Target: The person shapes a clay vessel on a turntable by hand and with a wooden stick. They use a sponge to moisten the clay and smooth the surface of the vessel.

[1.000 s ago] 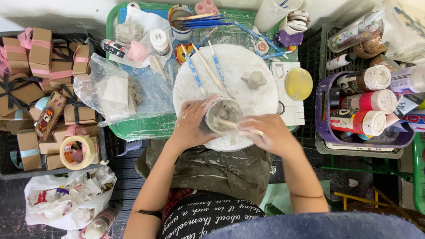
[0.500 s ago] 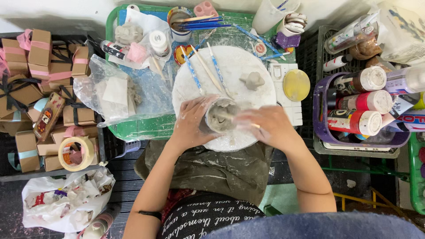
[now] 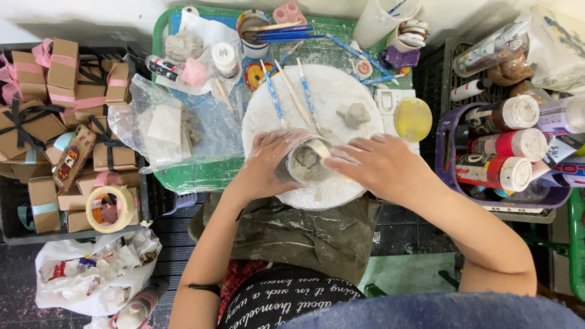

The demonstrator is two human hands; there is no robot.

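Note:
A small grey clay cup (image 3: 306,164) stands on a round white board (image 3: 329,91) in front of me. My left hand (image 3: 271,163) wraps around the cup's left side and holds it. From the right, my right hand (image 3: 379,166) pinches a small wooden tool (image 3: 321,149) whose pale tip rests on the cup's rim. The fingers hide most of the tool. Wet clay shows inside the cup.
A clay lump (image 3: 355,114) and several brushes (image 3: 274,97) lie on the board. A yellow lid (image 3: 413,119) and a purple basket (image 3: 448,152) of paint bottles sit right. A plastic bag (image 3: 170,125), cardboard boxes (image 3: 61,91) and a tape roll (image 3: 109,208) lie left on and beside the green tray (image 3: 183,176).
My right hand has moved up from the cup's lower right side, bringing the tool's tip onto the rim. My left hand has stayed around the cup.

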